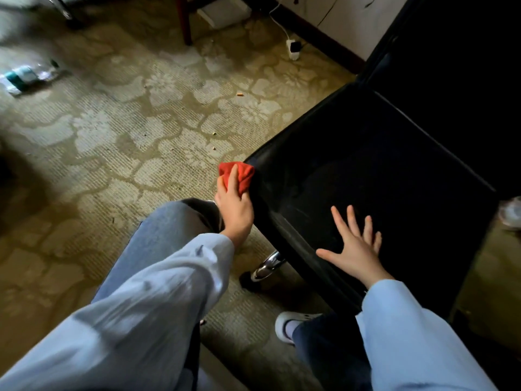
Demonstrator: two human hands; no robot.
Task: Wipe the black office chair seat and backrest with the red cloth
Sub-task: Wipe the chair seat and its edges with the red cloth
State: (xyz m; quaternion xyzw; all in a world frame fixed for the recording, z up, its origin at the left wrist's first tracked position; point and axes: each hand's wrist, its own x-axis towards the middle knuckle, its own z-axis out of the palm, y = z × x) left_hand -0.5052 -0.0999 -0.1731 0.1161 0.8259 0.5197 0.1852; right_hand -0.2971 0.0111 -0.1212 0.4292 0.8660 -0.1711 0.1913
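As wiping begins: left hand clamps red cloth against seat corner, frame centre.
Right hand: fingers splayed, steadying seat.
Next: sweep across, then backrest, upper right.

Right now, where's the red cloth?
In the head view, the red cloth is bunched in the left hand, pressed against the left front corner of the black chair seat, with the carpet beyond it.
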